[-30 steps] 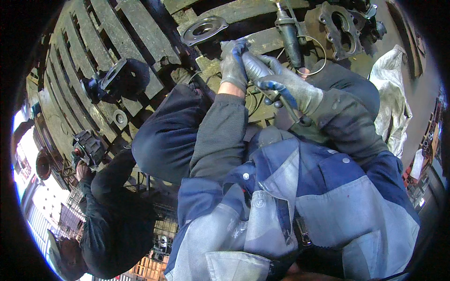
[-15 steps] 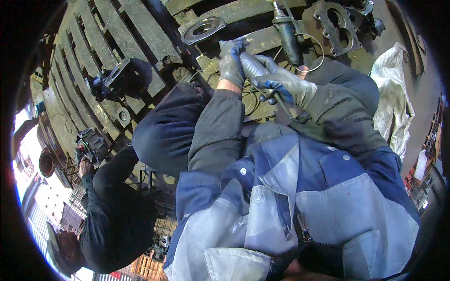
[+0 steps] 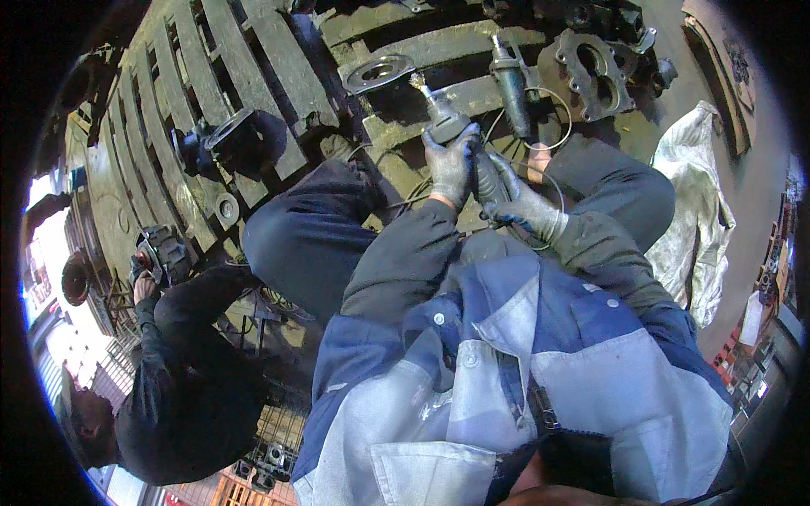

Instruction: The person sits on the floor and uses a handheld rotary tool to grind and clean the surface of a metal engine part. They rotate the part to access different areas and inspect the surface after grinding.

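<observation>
My gloved left hand (image 3: 452,165) is wrapped round the front of a grey straight grinder (image 3: 487,175). My gloved right hand (image 3: 525,208) grips its rear end, by my lap. The grinder's small shiny, rough-looking tip (image 3: 418,83) points away from me, up and slightly left, and touches nothing. Just beyond my left hand lies a round metal flange (image 3: 377,74) on the wooden pallet. A second long-bodied hand tool (image 3: 510,88), dark green-grey, lies to the right of the grinder, with a thin pale cable looping beside it.
A metal housing plate with large holes (image 3: 594,76) lies at the far right. A pale cloth (image 3: 693,215) hangs or lies right of my knee. On the left pallet (image 3: 192,67) sits a dark ringed part (image 3: 226,139). A co-worker (image 3: 190,384) at left touches a gearbox-like part (image 3: 164,253).
The grinder and both hands have come nearer my body. Its tip, hidden before, now shows and points away. My right hand has shifted back along the tool. The co-worker's head has moved left.
</observation>
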`<state>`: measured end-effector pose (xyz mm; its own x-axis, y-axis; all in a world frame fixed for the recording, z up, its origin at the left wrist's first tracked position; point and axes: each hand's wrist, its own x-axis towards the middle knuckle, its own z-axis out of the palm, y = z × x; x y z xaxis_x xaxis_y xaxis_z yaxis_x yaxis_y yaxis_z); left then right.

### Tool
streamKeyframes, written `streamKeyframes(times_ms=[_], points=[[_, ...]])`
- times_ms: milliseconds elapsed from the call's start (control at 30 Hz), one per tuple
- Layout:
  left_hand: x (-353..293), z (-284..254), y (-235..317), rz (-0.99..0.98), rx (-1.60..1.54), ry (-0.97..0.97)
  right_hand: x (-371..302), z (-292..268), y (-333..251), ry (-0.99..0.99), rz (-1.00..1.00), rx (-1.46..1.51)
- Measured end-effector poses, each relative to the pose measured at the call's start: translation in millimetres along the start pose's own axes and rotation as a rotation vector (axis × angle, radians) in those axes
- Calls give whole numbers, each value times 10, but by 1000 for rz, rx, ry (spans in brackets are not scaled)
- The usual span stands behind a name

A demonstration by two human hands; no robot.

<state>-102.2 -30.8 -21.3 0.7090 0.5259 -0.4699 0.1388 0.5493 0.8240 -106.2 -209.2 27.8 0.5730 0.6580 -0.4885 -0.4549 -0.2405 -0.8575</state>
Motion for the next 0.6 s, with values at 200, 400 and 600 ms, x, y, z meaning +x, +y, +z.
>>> streamKeyframes(times_ms=[200, 400, 600], points=[[-120, 88, 167, 123, -18, -149, -75, 14, -77, 7, -88, -73], [-245, 180, 464, 272, 57, -274, -9, 63, -178, 79, -181, -402], [-201, 474, 556, 71, -10, -363, -265, 156, -299, 257, -244, -326]])
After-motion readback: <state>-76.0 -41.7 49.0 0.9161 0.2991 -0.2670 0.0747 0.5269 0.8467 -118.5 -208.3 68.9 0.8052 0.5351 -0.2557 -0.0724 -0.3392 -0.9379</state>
